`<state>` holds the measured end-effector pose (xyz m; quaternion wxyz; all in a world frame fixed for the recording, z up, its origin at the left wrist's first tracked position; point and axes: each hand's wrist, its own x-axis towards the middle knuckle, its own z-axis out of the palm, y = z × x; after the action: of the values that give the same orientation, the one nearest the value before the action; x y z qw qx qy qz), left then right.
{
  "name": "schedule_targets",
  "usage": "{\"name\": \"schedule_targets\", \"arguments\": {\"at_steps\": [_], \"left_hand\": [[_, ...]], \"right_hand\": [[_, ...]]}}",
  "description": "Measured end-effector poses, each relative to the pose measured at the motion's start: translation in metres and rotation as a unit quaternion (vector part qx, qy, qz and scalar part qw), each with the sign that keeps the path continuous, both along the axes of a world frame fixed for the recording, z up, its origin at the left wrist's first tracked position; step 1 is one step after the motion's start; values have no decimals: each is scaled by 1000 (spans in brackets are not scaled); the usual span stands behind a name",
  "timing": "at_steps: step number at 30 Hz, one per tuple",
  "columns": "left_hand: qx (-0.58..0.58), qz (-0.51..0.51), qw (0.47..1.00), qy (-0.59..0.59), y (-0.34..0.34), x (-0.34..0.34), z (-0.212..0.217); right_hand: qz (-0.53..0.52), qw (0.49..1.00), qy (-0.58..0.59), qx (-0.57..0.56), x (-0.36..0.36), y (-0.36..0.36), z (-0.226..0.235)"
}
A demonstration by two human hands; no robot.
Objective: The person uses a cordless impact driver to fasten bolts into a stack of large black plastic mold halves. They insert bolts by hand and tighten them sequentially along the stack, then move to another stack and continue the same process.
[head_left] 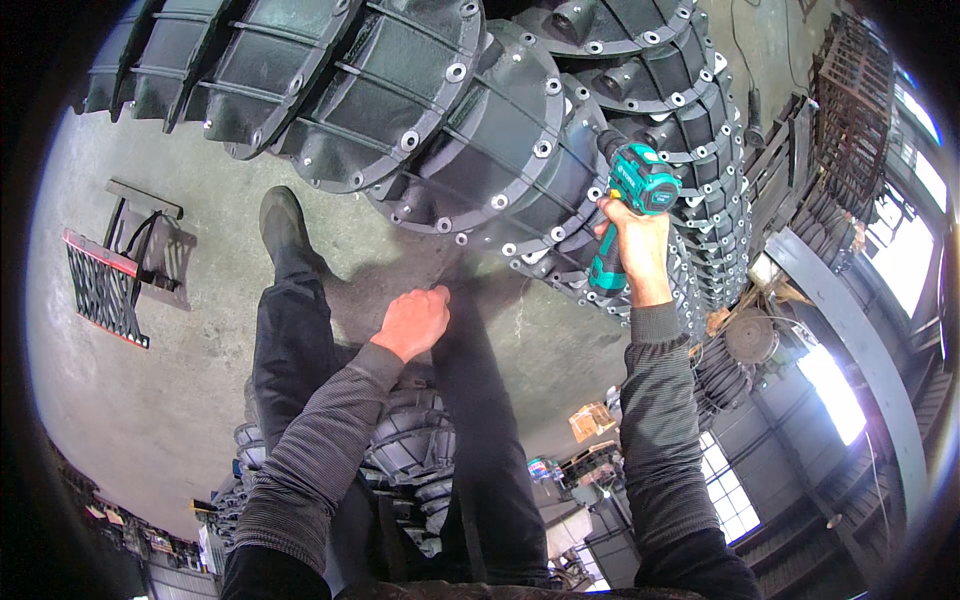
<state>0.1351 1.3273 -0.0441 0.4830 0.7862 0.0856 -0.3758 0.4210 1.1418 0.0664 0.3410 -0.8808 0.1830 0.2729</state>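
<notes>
My right hand [643, 245] grips the handle of a teal and black cordless drill [645, 180]. Its black chuck points up and left toward a stack of dark, ribbed round castings [505, 150] with bolt holes around their flanges. From this view I cannot tell whether the drill's tip touches a casting. In front of my legs, my left hand [415, 322] is closed, knuckles up, apart from the castings. Whatever its fingers may hold is hidden.
More castings [705, 170] stack in columns at the right, and others [412, 440] show behind my legs. A small stand with a red-edged mesh step [105, 285] stands on the concrete floor [130, 400] at left. A cardboard box [592, 421] lies lower right.
</notes>
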Motion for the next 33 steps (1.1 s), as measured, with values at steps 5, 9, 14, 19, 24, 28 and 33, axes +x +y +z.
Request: {"name": "schedule_targets", "arguments": {"at_steps": [5,9,14,19,24,28,33], "left_hand": [[9,-10,1000,-11,10,13,2],[-4,20,1000,-23,14,18,5],[-12,28,999,-21,17,20,6],[-26,57,998,-10,15,17,7],[-3,73,996,-55,13,12,8],[-2,71,997,-41,14,12,6],[-16,92,994,-49,14,14,8]], "right_hand": [[7,1000,12,-16,8,4,-9],[27,998,52,-21,23,8,-2],[71,987,111,-90,46,19,14],[154,972,123,-125,67,20,16],[182,962,124,-159,62,12,12],[179,964,128,-151,64,11,10],[189,962,130,-149,65,14,10]]}}
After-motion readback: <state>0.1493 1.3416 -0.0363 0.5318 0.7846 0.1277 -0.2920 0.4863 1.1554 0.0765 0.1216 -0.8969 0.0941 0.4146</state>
